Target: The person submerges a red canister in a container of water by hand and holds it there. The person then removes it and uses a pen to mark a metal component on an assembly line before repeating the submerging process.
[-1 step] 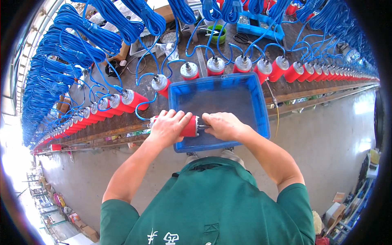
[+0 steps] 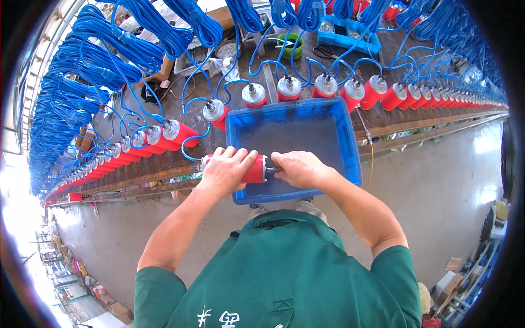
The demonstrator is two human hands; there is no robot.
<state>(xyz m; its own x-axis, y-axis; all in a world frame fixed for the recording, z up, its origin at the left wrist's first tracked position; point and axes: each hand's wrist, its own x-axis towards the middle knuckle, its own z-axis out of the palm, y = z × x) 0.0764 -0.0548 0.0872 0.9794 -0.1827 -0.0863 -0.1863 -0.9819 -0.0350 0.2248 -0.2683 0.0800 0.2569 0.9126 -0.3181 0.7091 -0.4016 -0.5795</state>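
Observation:
My left hand (image 2: pixel 226 170) is wrapped over a red cylindrical motor (image 2: pixel 254 170), which lies on its side above the near left of a blue plastic crate (image 2: pixel 355 158). A blue cable (image 2: pixel 188 143) runs from the motor's left end. My right hand (image 2: pixel 299 168) is closed at the motor's right end, gripping a dark metal piece (image 2: pixel 273 170); most of that piece is hidden by the fingers, so its kind cannot be made out. The crate's visible floor is dark and dusty.
A long row of upright red motors (image 2: pixel 374 92) with silver caps lines the workbench edge (image 2: pixel 404 133). Coiled blue cables (image 2: pixel 158 30) hang above. A green bowl (image 2: pixel 290 46) and a blue tray (image 2: pixel 350 37) of small parts stand behind. Grey floor (image 2: pixel 437 169) lies below.

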